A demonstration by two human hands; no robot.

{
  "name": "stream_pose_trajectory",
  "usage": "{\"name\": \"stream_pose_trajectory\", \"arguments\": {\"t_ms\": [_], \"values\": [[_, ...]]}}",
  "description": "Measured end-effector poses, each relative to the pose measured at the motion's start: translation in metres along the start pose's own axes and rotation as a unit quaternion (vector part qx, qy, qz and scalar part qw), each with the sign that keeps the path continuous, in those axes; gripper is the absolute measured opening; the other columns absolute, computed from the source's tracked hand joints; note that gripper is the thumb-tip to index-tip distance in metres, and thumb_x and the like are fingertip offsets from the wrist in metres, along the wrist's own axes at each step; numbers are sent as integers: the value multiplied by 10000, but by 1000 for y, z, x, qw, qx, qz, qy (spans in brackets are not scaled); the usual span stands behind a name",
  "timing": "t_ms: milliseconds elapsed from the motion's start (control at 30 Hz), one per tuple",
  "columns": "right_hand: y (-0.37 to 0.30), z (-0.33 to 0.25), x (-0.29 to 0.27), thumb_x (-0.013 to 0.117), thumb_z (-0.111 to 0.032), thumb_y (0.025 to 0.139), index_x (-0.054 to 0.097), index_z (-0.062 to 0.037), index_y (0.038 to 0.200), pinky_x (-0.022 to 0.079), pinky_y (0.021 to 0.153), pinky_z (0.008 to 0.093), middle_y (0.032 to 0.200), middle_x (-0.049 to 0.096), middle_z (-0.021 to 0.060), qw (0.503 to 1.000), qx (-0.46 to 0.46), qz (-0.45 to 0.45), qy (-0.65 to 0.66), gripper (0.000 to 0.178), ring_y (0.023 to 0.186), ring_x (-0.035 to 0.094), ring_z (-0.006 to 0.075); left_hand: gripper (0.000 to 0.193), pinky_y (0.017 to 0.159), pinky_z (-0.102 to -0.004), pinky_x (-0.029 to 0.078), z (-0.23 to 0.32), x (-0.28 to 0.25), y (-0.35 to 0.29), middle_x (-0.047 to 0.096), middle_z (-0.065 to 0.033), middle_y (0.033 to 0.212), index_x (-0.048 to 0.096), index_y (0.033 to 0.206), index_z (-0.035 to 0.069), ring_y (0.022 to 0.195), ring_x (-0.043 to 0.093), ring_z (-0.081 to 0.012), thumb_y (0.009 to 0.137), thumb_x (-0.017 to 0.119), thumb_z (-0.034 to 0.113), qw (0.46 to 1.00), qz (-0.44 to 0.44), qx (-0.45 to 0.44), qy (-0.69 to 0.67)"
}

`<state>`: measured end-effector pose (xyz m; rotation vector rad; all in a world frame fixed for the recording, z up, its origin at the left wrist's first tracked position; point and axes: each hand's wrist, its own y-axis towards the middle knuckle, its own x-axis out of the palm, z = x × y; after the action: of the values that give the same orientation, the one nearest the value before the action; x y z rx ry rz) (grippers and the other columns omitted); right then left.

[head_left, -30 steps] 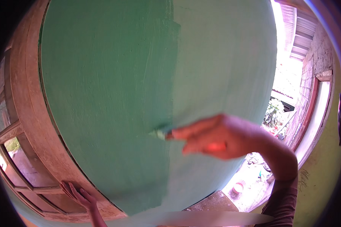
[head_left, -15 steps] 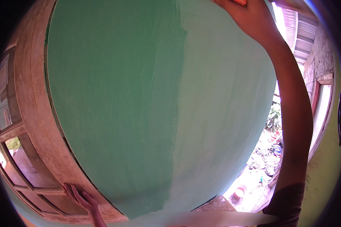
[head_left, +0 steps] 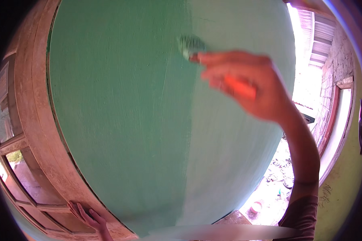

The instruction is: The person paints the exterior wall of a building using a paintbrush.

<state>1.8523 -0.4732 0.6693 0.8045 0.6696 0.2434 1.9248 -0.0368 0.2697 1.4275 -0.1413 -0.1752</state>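
Note:
My right hand [head_left: 245, 82] is closed round the orange handle of a paintbrush [head_left: 190, 45], slightly smeared by motion. Its bristles, coated in green paint, touch the wall [head_left: 149, 120] high up, at the border of two shades. Left of that border the wall is a deeper green; to the right it is paler. Low on the left, my left hand [head_left: 89, 217] lies with fingers stretched against the worn wooden window frame [head_left: 48, 120], holding nothing.
Glass panes [head_left: 32, 176] fill the window at far left. Past the wall's right edge lies bright, littered ground with a small bucket [head_left: 256, 206]. A brick wall [head_left: 330, 88] and a corrugated roof [head_left: 322, 38] stand beyond. A yellow-green wall [head_left: 344, 188] borders the right side.
My right hand has come down and left from the top edge, bringing the paintbrush into view against the wall. My left hand stays at the window frame, barely shifted.

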Motion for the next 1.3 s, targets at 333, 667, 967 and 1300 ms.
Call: {"name": "stream_pose_trajectory", "arguments": {"t_ms": [333,667,967,1300], "values": [[-15,-6,-11,673,1,822,679,-33,953,553,844,315,1095,678,134,927,142,-189,292,135,1035,660,227,438,1123,-565,177,-5,-1,-3,330,-250,1468,417,1360,-29,1369,287,-438,979,373,182,1000,1,-9,6],[66,64,-56,611,-39,891,664,28,956,493,907,310,995,688,136,982,-71,158,-73,107,1003,642,224,433,1114,-543,212,4,2,0,321,-252,1470,427,1351,-35,1366,295,-431,990,370,198,1000,-2,-13,-1],[-8,14,3,658,-15,823,638,-26,903,549,765,316,990,679,119,997,4,81,-13,83,925,672,211,420,1111,-539,225,2,0,1,334,-247,1464,424,1356,-32,1364,303,-422,988,384,167,1000,11,1,-15],[-206,-133,61,694,-20,820,667,-55,1048,525,708,313,975,658,108,862,330,34,384,232,868,657,210,425,1099,-538,245,9,3,11,338,-240,1462,404,1371,-29,1355,316,-420,986,382,151,999,24,33,-23]]}}
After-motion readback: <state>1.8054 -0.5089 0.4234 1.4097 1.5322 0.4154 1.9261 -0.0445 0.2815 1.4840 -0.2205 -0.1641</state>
